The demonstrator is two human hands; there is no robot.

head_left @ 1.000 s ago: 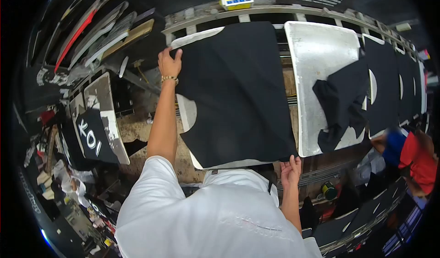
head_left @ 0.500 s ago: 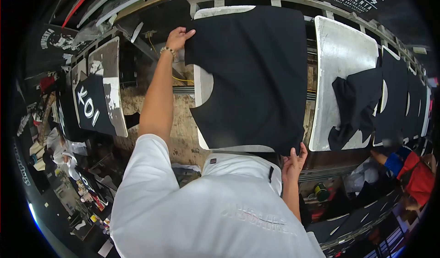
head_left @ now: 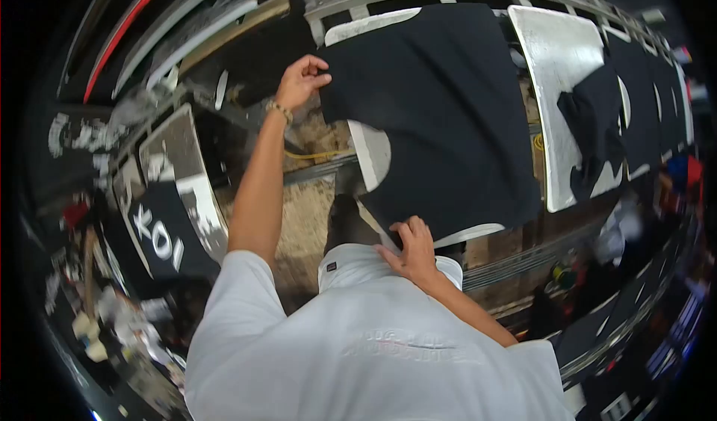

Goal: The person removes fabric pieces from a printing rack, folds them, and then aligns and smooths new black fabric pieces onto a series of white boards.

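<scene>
A black cut fabric panel (head_left: 463, 122) with a curved notch on its left side lies over a pale flat board (head_left: 371, 152), whose rim shows at the notch and along the top and bottom. My left hand (head_left: 302, 83), a beaded bracelet at its wrist, pinches the panel's upper left corner between thumb and fingers. Near the lower left corner, my right hand (head_left: 414, 251) has its fingers bent round the panel's edge, with the thumb apart below. Soft diagonal creases run across the cloth.
To the right, another pale board (head_left: 538, 70) carries a crumpled black cloth (head_left: 594, 118), with more cloth-covered boards beyond. At left lies a black piece with white lettering (head_left: 158, 230). A metal rail (head_left: 358, 10) runs behind; a yellow cable (head_left: 310, 155) hangs below.
My right hand has moved left along the panel's near edge, from the lower right corner to the lower left one. My left hand stays at the upper left corner. The view has turned.
</scene>
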